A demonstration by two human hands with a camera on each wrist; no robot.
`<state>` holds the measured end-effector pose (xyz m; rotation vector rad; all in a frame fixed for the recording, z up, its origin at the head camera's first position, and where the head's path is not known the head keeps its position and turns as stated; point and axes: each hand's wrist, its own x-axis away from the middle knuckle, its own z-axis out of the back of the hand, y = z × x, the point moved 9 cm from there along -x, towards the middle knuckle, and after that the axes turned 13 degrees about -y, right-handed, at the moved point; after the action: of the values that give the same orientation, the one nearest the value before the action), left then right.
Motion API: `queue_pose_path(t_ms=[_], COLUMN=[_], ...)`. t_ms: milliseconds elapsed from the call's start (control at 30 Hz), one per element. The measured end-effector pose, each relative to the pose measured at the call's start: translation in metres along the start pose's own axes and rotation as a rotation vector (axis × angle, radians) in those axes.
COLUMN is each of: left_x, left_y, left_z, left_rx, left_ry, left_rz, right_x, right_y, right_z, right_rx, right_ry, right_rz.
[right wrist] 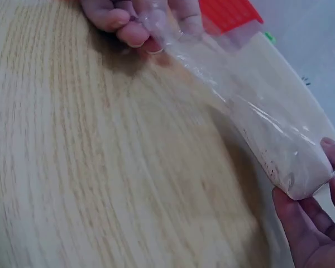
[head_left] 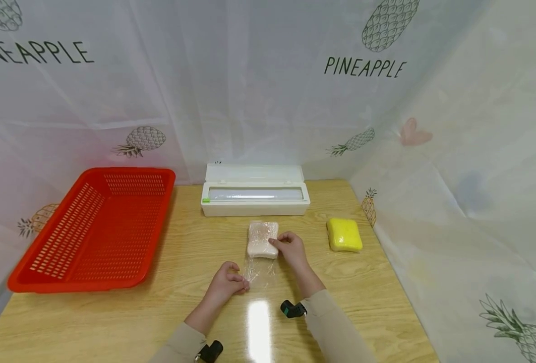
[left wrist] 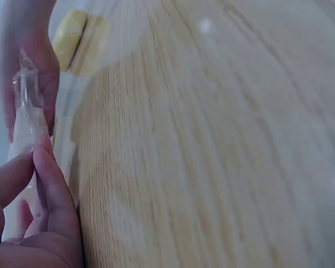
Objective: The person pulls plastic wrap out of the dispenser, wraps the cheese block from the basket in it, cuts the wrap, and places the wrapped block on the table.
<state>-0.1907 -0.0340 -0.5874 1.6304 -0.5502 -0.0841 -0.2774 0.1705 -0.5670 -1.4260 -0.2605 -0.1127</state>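
A pale pinkish-white block (head_left: pixel 261 236) with rounded edges lies in clear plastic wrap near the middle of the wooden table. My right hand (head_left: pixel 293 250) holds its right side, thumb and fingers on opposite edges in the right wrist view. From the block's near side a loose flap of plastic wrap (head_left: pixel 260 272) stretches toward me. Thumb and fingertips of my left hand (head_left: pixel 224 285) pinch the flap's near left corner; the left wrist view shows the film (left wrist: pixel 29 92) bunched above that pinch. The block's underside is hidden.
Behind the block stands a white plastic-wrap dispenser (head_left: pixel 255 209), lid up and roll visible. To the right lies a shiny yellow block (head_left: pixel 344 234). A red perforated basket (head_left: pixel 91 286) occupies the table's left side. Printed fabric (head_left: pixel 258 91) hangs behind and at the sides.
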Motion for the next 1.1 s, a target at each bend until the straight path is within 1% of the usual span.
queue_pose_path(t_ms=[133, 267, 400, 467, 533, 700, 800, 967, 1100], left_x=[0.0, -0.001, -0.004, -0.005, -0.006, -0.005, -0.004, -0.001, 0.001], left_y=[0.001, -0.001, -0.006, -0.008, -0.009, -0.007, -0.005, -0.003, -0.003], left_z=[-0.001, -0.003, -0.004, -0.003, -0.002, 0.001, 0.0, -0.003, -0.002], left_rx=[0.003, 0.006, 0.013, 0.017, 0.022, 0.04, 0.044, 0.036, 0.01], left_ry=[-0.012, -0.033, -0.046, -0.044, -0.039, -0.025, -0.033, -0.048, -0.039], left_rz=[-0.01, -0.001, 0.018, 0.021, 0.025, 0.023, 0.023, 0.027, 0.018], right_x=[-0.001, 0.005, 0.021, 0.03, 0.041, 0.064, 0.073, 0.079, 0.081], right_y=[0.008, 0.014, 0.021, 0.026, 0.029, 0.026, 0.023, 0.02, 0.022], right_z=[0.0, 0.0, -0.001, -0.003, -0.006, -0.016, -0.02, -0.021, -0.019], right_rx=[-0.028, -0.054, -0.072, -0.086, -0.065, -0.008, -0.016, -0.032, -0.017], right_ry=[-0.014, -0.049, -0.1, -0.129, -0.164, -0.264, -0.309, -0.38, -0.399], right_rz=[-0.025, 0.002, 0.035, 0.027, 0.018, 0.014, 0.03, 0.07, 0.088])
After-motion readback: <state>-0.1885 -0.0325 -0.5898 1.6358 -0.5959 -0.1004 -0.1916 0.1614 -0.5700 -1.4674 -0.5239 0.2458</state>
